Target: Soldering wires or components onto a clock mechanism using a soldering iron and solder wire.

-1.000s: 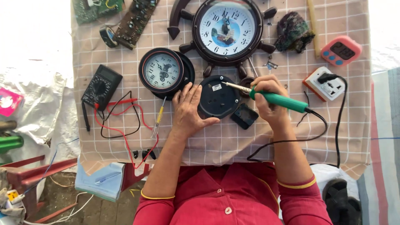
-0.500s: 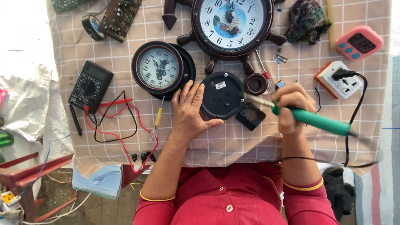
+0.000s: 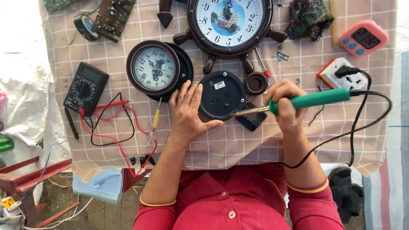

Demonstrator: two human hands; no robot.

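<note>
Checked cloth covered the surface point(image 3: 238, 145). On it the right hand point(image 3: 286, 102) had its grip clamped on a green-handled soldering iron point(image 3: 309, 101), tip at the lower right edge of a round black clock back point(image 3: 221, 96). The left hand point(image 3: 187, 111) lay spread, fingers apart, pressing that back flat, apparently to steady it. A small round clock point(image 3: 154, 68) sat just left, a multimeter point(image 3: 86, 88) farther off.

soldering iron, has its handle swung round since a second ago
Yes. The soldering iron in the right hand now points its handle toward the white socket block; before it angled down toward the table edge.
</note>
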